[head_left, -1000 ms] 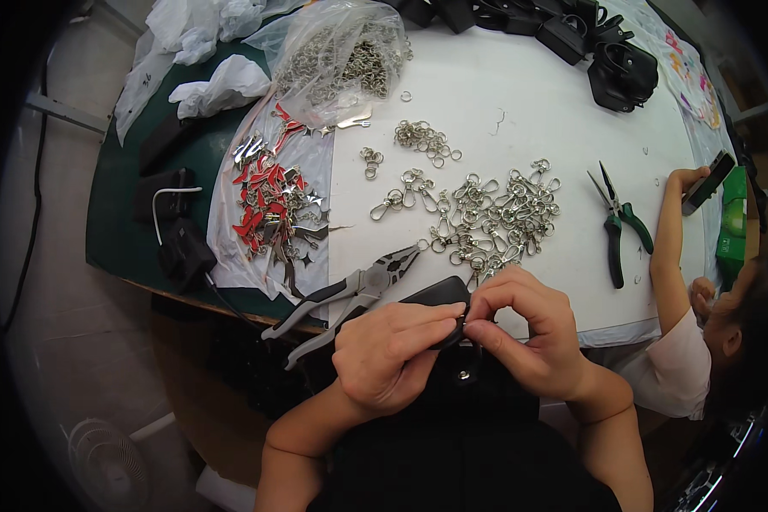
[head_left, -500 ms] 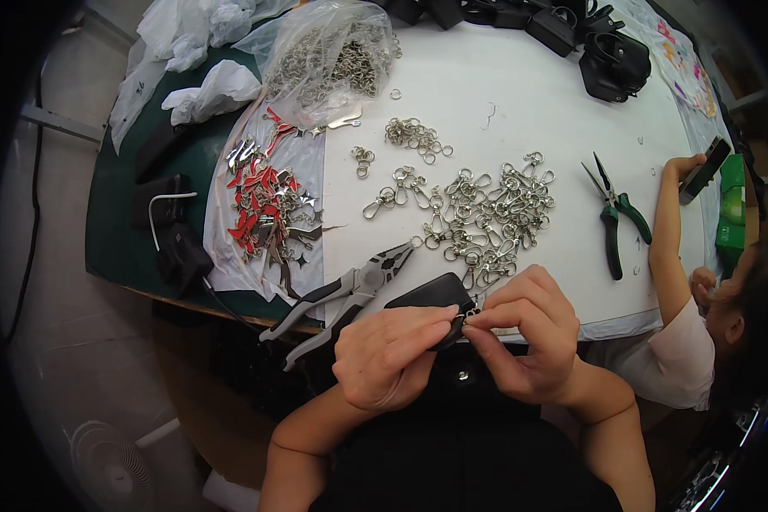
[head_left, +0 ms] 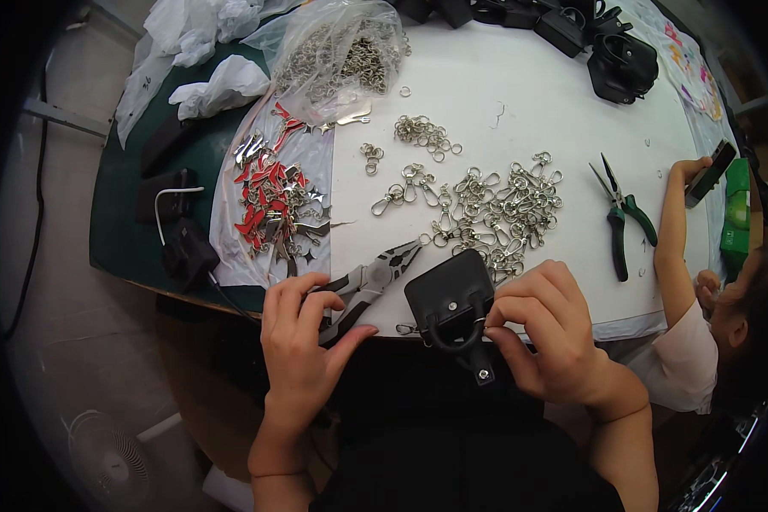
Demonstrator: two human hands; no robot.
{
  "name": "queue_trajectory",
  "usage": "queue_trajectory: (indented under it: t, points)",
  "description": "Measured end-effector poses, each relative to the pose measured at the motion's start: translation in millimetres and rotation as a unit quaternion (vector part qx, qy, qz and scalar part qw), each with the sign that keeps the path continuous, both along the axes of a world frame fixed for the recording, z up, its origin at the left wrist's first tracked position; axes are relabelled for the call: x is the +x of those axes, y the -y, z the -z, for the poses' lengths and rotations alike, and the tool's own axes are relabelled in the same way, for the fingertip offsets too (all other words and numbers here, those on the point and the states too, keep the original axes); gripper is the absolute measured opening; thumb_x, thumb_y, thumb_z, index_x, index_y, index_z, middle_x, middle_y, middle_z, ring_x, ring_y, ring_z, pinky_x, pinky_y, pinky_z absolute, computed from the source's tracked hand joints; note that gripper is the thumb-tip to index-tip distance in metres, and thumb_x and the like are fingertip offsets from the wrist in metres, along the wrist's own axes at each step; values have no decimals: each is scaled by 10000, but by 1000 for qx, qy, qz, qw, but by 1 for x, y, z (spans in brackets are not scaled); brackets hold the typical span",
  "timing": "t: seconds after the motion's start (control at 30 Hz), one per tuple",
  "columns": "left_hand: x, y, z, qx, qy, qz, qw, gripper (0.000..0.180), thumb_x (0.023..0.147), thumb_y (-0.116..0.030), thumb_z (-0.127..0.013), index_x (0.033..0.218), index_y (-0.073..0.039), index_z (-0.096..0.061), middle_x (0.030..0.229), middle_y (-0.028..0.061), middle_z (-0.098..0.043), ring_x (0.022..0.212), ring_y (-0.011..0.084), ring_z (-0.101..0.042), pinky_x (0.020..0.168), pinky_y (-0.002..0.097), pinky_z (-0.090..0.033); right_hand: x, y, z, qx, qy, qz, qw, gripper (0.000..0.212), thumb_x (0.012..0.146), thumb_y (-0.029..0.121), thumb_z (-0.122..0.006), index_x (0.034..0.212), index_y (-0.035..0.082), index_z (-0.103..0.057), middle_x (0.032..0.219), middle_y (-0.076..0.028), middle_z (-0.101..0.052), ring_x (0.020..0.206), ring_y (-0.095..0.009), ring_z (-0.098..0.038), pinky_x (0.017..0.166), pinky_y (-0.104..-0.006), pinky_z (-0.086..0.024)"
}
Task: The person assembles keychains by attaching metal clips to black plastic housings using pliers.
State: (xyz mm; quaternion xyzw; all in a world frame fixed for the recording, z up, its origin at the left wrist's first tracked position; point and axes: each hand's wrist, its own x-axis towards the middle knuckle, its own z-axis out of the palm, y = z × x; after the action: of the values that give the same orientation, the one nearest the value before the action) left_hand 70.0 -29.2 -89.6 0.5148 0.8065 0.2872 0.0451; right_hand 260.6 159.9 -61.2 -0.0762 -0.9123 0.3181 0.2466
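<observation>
Head view: the work in hand looks like fitting small metal hardware to a black mini handbag [head_left: 442, 288], which lies tilted at the near edge of the counter [head_left: 563, 119], its handle and snap strap hanging toward the person. The right hand [head_left: 556, 346] pinches the bag's right side, where a thin bright metal piece shows at the fingertips. The left hand [head_left: 303, 358] curves over the handles of the grey-and-black pliers [head_left: 374, 277], thumb on the near side; whether it has closed on them I cannot tell. The next move seems to call for a firm grip on those handles while the right pinch keeps the metal piece steady.

Half a second ago both hands met at the bag, the left one covering its front. Now the left has gone to the pliers, which lie much as they did, and the bag's snap and handle are exposed.
</observation>
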Motion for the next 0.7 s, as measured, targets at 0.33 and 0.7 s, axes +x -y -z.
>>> queue_trajectory:
  t: [0.33,0.7]
  points:
    - [-22,16,-4,-1,-18,65,998,259,624,-84,-802,787,10,-624,1039,152,-604,887,332,-579,725,398,-488,4,-5,-9,107,-20,-31,994,215,722,74,-744,895,20,-628,869,-53,-606,739,-215,-566,675,-342,-443]
    - [-21,-13,-66,-76,-75,213,971,394,391,-138,-787,703,-1,-590,1038,116,-641,901,313,-592,704,411,-486,5,-6,-9,125,-34,-57,990,172,706,78,-724,840,24,-632,855,-40,-609,738,-181,-575,688,-319,-452]
